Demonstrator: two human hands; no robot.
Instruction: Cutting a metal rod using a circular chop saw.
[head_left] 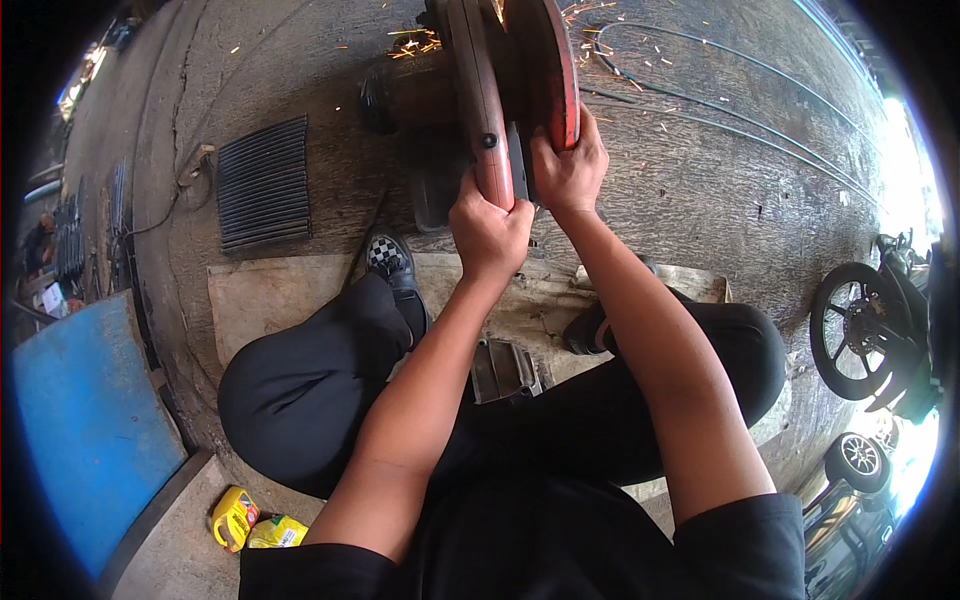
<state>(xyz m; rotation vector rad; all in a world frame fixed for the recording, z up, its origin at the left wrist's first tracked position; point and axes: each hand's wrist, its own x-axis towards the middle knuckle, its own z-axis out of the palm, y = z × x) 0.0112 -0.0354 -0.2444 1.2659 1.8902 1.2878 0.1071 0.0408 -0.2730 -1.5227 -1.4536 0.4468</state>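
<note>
A cut-off saw with a motor housing (415, 95) stands on the floor at the top middle, throwing orange sparks to both sides. My left hand (490, 228) is wrapped round the end of its reddish handle (485, 120). At the lower end of the saw's red wheel guard (563, 85) is my right hand (572, 170), its thumb and fingers closed. Whatever lies within that grip is hidden by the guard and the hand. The cutting point cannot be seen either.
Left of the saw lies a row of dark metal rods (263, 185). A thin cable or rod (740, 110) loops at right. A blue panel (90, 420), yellow packages (235, 518), a motorcycle wheel (850, 330) and a cardboard sheet (270, 295) surround my bent legs.
</note>
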